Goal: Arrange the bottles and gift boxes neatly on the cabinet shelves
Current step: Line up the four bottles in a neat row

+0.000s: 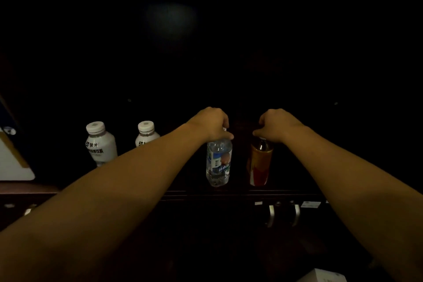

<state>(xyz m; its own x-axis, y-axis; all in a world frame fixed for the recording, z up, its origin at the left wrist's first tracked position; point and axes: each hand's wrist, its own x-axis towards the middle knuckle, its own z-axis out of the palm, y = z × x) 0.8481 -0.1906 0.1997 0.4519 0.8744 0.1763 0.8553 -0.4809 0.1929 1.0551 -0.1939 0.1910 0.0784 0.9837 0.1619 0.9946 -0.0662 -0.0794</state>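
Both my arms reach into a dark cabinet shelf (229,189). My left hand (211,125) grips the cap of a clear water bottle (218,162) with a blue and white label, which stands upright near the shelf's front edge. Just right of it, my right hand (278,125) is closed over the top of an amber tea bottle (259,163) with a red and orange label. Two white milk-drink bottles (100,142) (146,133) stand to the left; my left forearm covers the lower part of the nearer one.
A white and blue box (11,158) sits at the shelf's far left. Below the shelf edge are cabinet doors with metal handles (283,214). A white box corner (325,276) shows at the bottom right. The back of the shelf is too dark to make out.
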